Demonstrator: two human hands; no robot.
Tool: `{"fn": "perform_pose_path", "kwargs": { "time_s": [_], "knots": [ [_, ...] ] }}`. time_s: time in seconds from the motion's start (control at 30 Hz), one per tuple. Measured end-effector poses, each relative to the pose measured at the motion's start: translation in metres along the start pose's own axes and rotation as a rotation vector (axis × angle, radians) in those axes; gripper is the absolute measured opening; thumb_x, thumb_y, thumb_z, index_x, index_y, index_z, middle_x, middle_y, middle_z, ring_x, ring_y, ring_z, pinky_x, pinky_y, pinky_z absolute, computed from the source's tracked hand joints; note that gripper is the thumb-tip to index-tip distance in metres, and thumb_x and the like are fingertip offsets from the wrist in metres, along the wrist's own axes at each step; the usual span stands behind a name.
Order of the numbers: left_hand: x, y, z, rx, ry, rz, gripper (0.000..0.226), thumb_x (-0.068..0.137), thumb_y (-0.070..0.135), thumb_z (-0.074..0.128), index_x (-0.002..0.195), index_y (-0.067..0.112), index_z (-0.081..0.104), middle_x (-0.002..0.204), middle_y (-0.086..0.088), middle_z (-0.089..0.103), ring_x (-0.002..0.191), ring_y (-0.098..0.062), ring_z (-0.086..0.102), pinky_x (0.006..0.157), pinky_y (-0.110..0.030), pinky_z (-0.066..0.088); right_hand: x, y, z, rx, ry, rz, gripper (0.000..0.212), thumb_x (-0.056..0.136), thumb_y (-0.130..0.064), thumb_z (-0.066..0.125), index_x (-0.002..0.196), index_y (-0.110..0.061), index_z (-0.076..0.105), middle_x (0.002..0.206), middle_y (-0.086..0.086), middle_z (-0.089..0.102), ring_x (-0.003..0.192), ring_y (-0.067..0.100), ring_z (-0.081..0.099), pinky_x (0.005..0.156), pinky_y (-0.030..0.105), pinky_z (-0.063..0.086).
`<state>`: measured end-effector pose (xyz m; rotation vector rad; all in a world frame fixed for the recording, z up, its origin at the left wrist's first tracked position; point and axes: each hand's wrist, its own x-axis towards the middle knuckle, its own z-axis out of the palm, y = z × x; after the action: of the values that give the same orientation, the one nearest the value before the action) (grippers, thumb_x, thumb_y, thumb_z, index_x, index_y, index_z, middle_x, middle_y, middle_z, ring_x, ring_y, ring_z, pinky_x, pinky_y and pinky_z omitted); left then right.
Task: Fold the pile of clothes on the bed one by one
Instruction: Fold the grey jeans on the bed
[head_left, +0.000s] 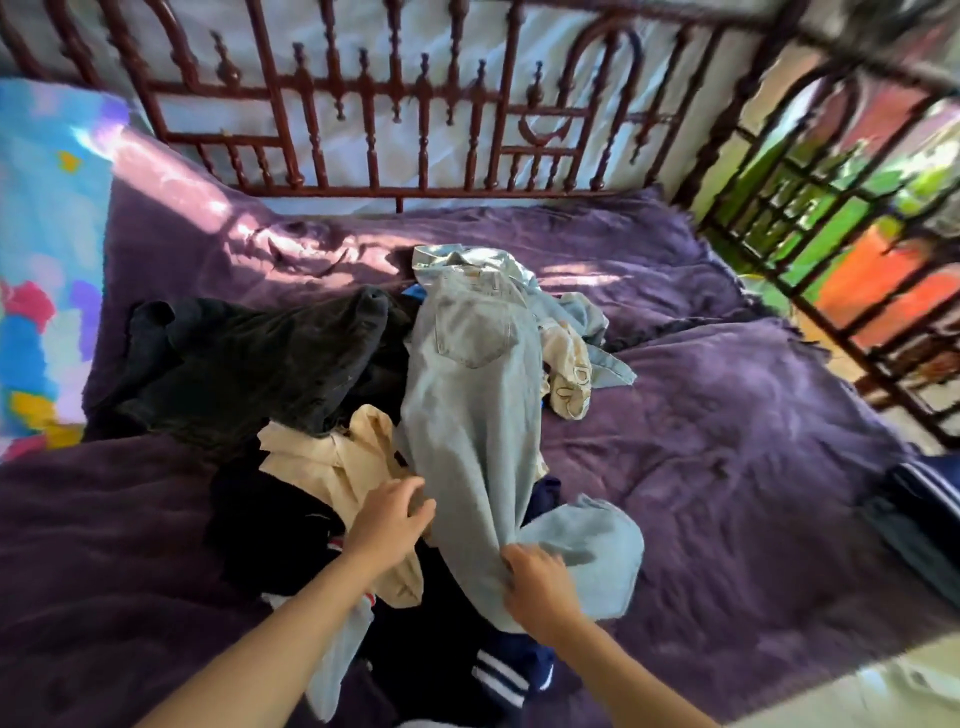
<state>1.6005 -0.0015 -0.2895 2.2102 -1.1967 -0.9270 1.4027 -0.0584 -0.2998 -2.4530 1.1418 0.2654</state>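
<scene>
- A navy garment with white stripes (501, 678) lies at the near edge of the pile of clothes (291, 519), between the two forearms.
- The right hand (540, 587) grips one leg of the jeans (472, 389) close to the hem, its fingers curled into a bunch of the cloth.
- The left hand (389, 525) is at the left edge of the same leg with its fingers loosely curled. Whether it pinches the denim cannot be told.
- The light blue jeans lie lengthwise on top of the pile in the middle of the bed, with the back pocket up and the waistband at the far end.
- A beige shirt (332, 457) lies crumpled under the left hand, partly tucked beneath the jeans.
- A black garment (260, 358) spreads out to the left of the jeans.
- A cream printed cloth (569, 384) lies just beside the jeans on the right.
- A purple blanket (727, 467) covers the bed under everything.
- A dark folded item (924, 519) lies at the right edge, well apart from the pile.
- A red-brown rail (395, 104) runs along the far side, and a colourful cloth (41, 260) is at the far left.
</scene>
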Motion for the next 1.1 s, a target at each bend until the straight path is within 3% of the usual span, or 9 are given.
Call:
{"fn": "perform_pose_path", "kwargs": {
  "time_s": [0.1, 0.17, 0.2, 0.27, 0.33, 0.47, 0.53, 0.77, 1.1],
  "knots": [
    [-0.018, -0.017, 0.010, 0.070, -0.078, 0.056, 0.047, 0.097, 0.035, 0.044, 0.140, 0.016, 0.039, 0.142, -0.004, 0.040, 0.129, -0.021, 0.039, 0.103, -0.031, 0.036, -0.043, -0.019, 0.017, 0.001, 0.104, 0.023, 0.021, 0.057, -0.010, 0.053, 0.077, -0.013, 0.057, 0.080, 0.003, 0.066, 0.077, 0.022, 0.063, 0.064, 0.026, 0.027],
    [-0.032, -0.025, 0.023, 0.128, -0.122, 0.101, 0.048, 0.097, 0.036, 0.042, 0.141, 0.018, 0.036, 0.143, -0.001, 0.036, 0.128, -0.021, 0.039, 0.104, -0.031, 0.035, -0.065, -0.035, 0.028, -0.005, 0.051, 0.028, 0.026, 0.032, -0.022, 0.056, 0.056, -0.023, 0.047, 0.052, -0.012, 0.054, 0.048, 0.008, 0.056, 0.051, 0.015, 0.021],
    [-0.039, -0.028, 0.030, 0.179, -0.144, 0.134, 0.047, 0.097, 0.037, 0.041, 0.141, 0.020, 0.036, 0.143, -0.002, 0.035, 0.129, -0.022, 0.038, 0.105, -0.031, 0.033, -0.075, -0.041, 0.036, -0.035, 0.067, -0.009, 0.027, 0.029, -0.024, 0.057, 0.053, -0.024, 0.045, 0.049, -0.014, 0.051, 0.044, 0.007, 0.054, 0.047, 0.015, 0.019],
    [-0.052, -0.034, 0.041, 0.305, -0.226, 0.176, 0.047, 0.098, 0.039, 0.038, 0.142, 0.025, 0.035, 0.146, -0.005, 0.031, 0.132, -0.026, 0.031, 0.108, -0.033, 0.029, -0.094, -0.056, 0.050, -0.027, 0.003, -0.077, 0.019, 0.047, -0.014, 0.060, 0.062, -0.018, 0.049, 0.065, -0.005, 0.060, 0.061, 0.015, 0.060, 0.049, 0.021, 0.026],
    [-0.063, -0.047, 0.047, 0.445, -0.366, 0.171, 0.048, 0.097, 0.041, 0.034, 0.144, 0.031, 0.029, 0.152, -0.005, 0.022, 0.138, -0.028, 0.022, 0.110, -0.041, 0.026, -0.104, -0.061, 0.063, -0.033, -0.091, -0.048, 0.012, 0.073, -0.003, 0.049, 0.080, -0.014, 0.048, 0.098, 0.009, 0.061, 0.092, 0.025, 0.056, 0.063, 0.026, 0.026],
    [-0.083, -0.074, 0.048, 0.581, -0.566, 0.067, 0.049, 0.096, 0.040, 0.035, 0.144, 0.028, 0.030, 0.148, -0.010, 0.028, 0.138, -0.032, 0.021, 0.109, -0.043, 0.027, -0.102, -0.062, 0.070, 0.078, -0.152, 0.117, 0.025, 0.088, -0.014, 0.045, 0.109, -0.016, 0.059, 0.120, 0.004, 0.055, 0.114, 0.021, 0.049, 0.076, 0.024, 0.035],
    [-0.085, -0.082, 0.042, 0.561, -0.537, 0.041, 0.044, 0.096, 0.038, 0.037, 0.137, 0.023, 0.040, 0.142, -0.011, 0.035, 0.134, -0.032, 0.027, 0.104, -0.040, 0.031, -0.091, -0.059, 0.064, 0.112, -0.104, 0.140, 0.031, 0.090, -0.022, 0.051, 0.120, -0.020, 0.057, 0.122, 0.000, 0.054, 0.116, 0.017, 0.049, 0.083, 0.022, 0.037],
    [-0.061, -0.075, -0.001, 0.427, -0.281, 0.035, 0.033, 0.095, 0.037, 0.040, 0.118, 0.015, 0.051, 0.126, -0.007, 0.047, 0.117, -0.026, 0.042, 0.089, -0.035, 0.038, -0.030, -0.043, 0.022, 0.154, -0.044, 0.183, 0.033, 0.089, -0.021, 0.053, 0.122, -0.015, 0.056, 0.123, 0.007, 0.054, 0.114, 0.023, 0.052, 0.091, 0.028, 0.043],
    [0.010, -0.025, -0.021, 0.309, -0.041, -0.010, 0.043, 0.096, 0.032, 0.042, 0.137, 0.016, 0.041, 0.137, -0.006, 0.042, 0.127, -0.025, 0.038, 0.100, -0.033, 0.037, 0.059, 0.019, -0.028, 0.162, -0.077, 0.167, 0.037, 0.093, -0.023, 0.052, 0.129, -0.013, 0.051, 0.131, 0.008, 0.049, 0.116, 0.023, 0.051, 0.088, 0.029, 0.043]
  ]
}}
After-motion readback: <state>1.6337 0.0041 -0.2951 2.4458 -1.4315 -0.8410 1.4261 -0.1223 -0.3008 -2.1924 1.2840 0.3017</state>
